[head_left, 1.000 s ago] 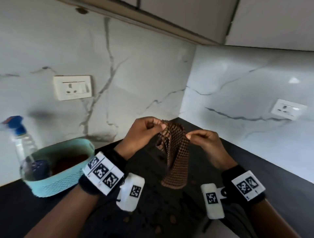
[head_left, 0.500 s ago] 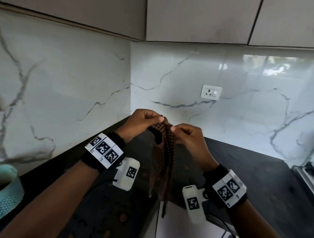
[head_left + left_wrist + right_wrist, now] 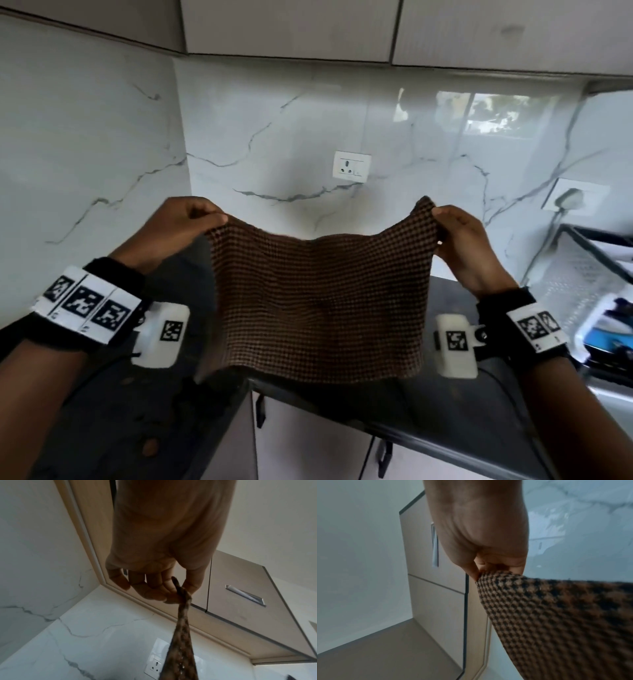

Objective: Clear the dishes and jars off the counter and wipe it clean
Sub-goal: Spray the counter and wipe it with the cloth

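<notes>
A brown checked waffle cloth (image 3: 318, 305) hangs spread flat in the air above the black counter (image 3: 445, 404). My left hand (image 3: 209, 217) pinches its upper left corner between thumb and fingers; the left wrist view shows that corner (image 3: 180, 592) edge-on, nipped at the fingertips. My right hand (image 3: 442, 219) pinches the upper right corner, and the right wrist view has the cloth (image 3: 556, 622) running out from under the curled fingers. The cloth hides the counter corner behind it.
Brown crumbs or spots (image 3: 150, 445) lie on the counter at lower left. A dish rack (image 3: 596, 274) with a blue and white item (image 3: 609, 329) stands at the right edge. Wall sockets (image 3: 351, 166) sit on the marble backsplash. Cabinet doors (image 3: 308, 442) lie below the counter.
The cloth was bunched and hanging narrow between my close-set hands; my hands have moved apart and pulled it open flat. My view has swung right, so the teal bowl and bottle are gone from sight.
</notes>
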`<state>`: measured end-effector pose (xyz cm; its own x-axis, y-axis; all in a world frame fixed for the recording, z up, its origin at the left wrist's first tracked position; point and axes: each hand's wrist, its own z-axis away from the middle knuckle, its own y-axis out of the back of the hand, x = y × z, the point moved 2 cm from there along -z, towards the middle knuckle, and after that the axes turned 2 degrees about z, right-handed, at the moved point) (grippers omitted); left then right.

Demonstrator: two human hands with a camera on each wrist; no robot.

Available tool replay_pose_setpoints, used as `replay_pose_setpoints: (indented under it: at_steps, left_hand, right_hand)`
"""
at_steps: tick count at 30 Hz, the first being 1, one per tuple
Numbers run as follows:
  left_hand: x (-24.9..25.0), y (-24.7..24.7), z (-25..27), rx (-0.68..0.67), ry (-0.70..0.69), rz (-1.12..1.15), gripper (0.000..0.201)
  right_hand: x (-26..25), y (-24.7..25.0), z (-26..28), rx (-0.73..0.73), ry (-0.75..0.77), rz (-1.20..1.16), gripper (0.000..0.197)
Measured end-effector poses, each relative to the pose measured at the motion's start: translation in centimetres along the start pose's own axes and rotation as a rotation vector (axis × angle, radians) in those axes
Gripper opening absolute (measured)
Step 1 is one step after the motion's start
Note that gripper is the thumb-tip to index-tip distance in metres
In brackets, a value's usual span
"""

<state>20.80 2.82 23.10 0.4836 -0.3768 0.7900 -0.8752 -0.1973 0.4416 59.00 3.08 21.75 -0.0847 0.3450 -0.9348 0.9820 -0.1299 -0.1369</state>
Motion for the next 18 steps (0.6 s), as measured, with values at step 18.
replay_pose_setpoints:
  at_steps: [18]
  left_hand:
    - [-2.6, -15.5, -3.0, 0.029, 0.059, -0.098, 0.011]
  right_hand:
    - [4.0, 23.0, -0.5, 0.211, -0.065, 0.033, 0.041]
